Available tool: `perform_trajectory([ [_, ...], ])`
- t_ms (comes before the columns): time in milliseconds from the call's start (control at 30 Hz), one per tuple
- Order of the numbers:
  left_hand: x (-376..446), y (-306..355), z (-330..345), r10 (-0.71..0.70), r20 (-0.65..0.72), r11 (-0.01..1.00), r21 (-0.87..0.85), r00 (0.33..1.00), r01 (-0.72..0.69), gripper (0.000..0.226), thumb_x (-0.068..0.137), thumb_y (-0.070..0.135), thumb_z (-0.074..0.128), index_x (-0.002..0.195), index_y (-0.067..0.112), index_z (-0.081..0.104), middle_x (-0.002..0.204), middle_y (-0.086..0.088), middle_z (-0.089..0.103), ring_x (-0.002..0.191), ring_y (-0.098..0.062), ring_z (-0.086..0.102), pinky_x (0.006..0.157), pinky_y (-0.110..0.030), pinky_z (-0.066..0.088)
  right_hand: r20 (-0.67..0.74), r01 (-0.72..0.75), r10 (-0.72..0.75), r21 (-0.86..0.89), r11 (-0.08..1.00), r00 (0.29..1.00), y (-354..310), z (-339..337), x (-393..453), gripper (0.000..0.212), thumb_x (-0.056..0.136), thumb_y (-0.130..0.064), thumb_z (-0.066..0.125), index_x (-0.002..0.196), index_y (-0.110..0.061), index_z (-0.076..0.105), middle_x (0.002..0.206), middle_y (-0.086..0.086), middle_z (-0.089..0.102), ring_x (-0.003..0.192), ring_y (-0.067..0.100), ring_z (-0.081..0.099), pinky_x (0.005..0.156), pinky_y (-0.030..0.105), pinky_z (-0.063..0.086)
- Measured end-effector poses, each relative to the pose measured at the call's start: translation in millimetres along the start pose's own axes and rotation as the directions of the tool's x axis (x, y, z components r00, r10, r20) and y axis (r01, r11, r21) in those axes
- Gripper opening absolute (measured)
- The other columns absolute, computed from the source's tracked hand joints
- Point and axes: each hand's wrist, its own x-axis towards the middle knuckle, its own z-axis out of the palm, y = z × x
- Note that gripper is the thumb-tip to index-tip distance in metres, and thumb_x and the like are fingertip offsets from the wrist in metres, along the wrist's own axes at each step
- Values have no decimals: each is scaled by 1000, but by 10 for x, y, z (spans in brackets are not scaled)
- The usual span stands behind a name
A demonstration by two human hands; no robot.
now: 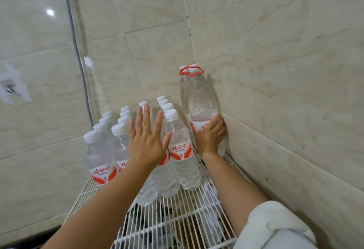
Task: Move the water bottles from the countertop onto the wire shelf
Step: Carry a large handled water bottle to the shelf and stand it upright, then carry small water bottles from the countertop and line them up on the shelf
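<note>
The right hand point(209, 134) wraps its grip around the lower body of a large water bottle point(202, 99) with a red handle ring, standing upright in the back right corner of the wire shelf point(177, 221), against the tiled wall point(275, 61). The left hand point(146, 140) is spread flat, its grip wide, fingers straight, holding nothing, in front of the small bottles point(180, 150). These stand upright in rows on the shelf, white caps up.

Rear bottles point(126, 113) — labels hidden
</note>
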Motion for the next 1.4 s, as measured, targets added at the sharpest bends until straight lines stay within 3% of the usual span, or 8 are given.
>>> perform_trajectory([
  [200, 14, 0, -36, -13, 39, 1000, 22, 999, 12, 64, 95, 52, 3, 139, 13, 28, 145, -21, 28, 142, -18, -21, 113, -36, -6, 85, 12, 2, -155, 988, 996, 51, -167, -85, 107, 38, -62, 80, 113, 5, 44, 89, 20, 66, 68, 29, 65, 56, 28, 53],
  [467, -36, -20, -295, -46, 215, 998, -24, 976, 52, 63, 95, 52, 4, 136, 14, 32, 137, -23, 45, 140, -30, 6, 113, -32, -9, 85, 50, -43, -79, 996, 995, 83, -692, -445, 62, 89, -32, 53, 139, -4, 29, 140, 20, 28, 124, 34, 37, 99, 38, 39],
  [667, -592, -219, -695, -134, 280, 987, -53, 951, 155, 79, 87, 62, -9, 143, 15, 19, 147, -11, 9, 141, -24, 6, 115, -35, -5, 18, 160, -161, 25, 987, 987, -229, -1001, -1029, 40, 79, -17, 66, 114, 1, 56, 126, 24, 50, 109, 37, 54, 87, 41, 49],
  [767, -1047, -454, -1039, -287, 449, 948, 6, 846, 319, 95, 68, 73, -25, 143, 22, 7, 151, -5, -6, 141, -21, -7, 115, -41, -2, 26, 334, -338, 96, 938, 941, -488, -981, -1458, 36, 74, -23, 65, 100, 1, 63, 112, 23, 61, 97, 39, 62, 80, 47, 51],
  [867, -1509, -775, -1385, -456, 534, 879, 145, 712, 455, 83, 77, 62, 5, 142, 19, 32, 153, -16, 19, 143, -33, 14, 113, -51, 14, 165, 548, -558, 109, 830, 813, -788, -904, -1934, 44, 75, -41, 48, 95, -9, 69, 114, 16, 65, 105, 40, 61, 84, 57, 48],
  [1000, -2317, -1358, -1996, -663, 480, 748, 400, 575, 529, 51, 85, 38, 49, 129, 13, 53, 142, -22, 40, 134, -41, 33, 103, -60, 30, 399, 665, -691, 229, 711, 602, -1353, -664, -2784, 44, 67, -42, 63, 97, -10, 71, 114, 15, 66, 108, 45, 58, 85, 69, 38],
  [1200, -3442, -2201, -3014, -851, 442, 522, 650, 284, 552, 56, 95, 43, 34, 146, 23, 21, 157, -8, 8, 145, -27, 0, 115, -47, 8, 660, 705, -713, 388, 593, 236, -2273, -237, -4226, 55, 91, -44, 44, 139, -17, 37, 152, 4, 25, 143, 27, 14, 114, 53, 5],
  [1400, -4423, -3030, -3936, -910, 360, 408, 701, 204, 584, 52, 92, 35, 48, 140, 15, 38, 150, -16, 28, 142, -35, 16, 111, -53, 17, 770, 715, -635, 410, 567, 62, -2988, 150, -5612, 50, 94, -41, 40, 138, -17, 37, 151, 3, 26, 142, 27, 13, 113, 54, 6],
])
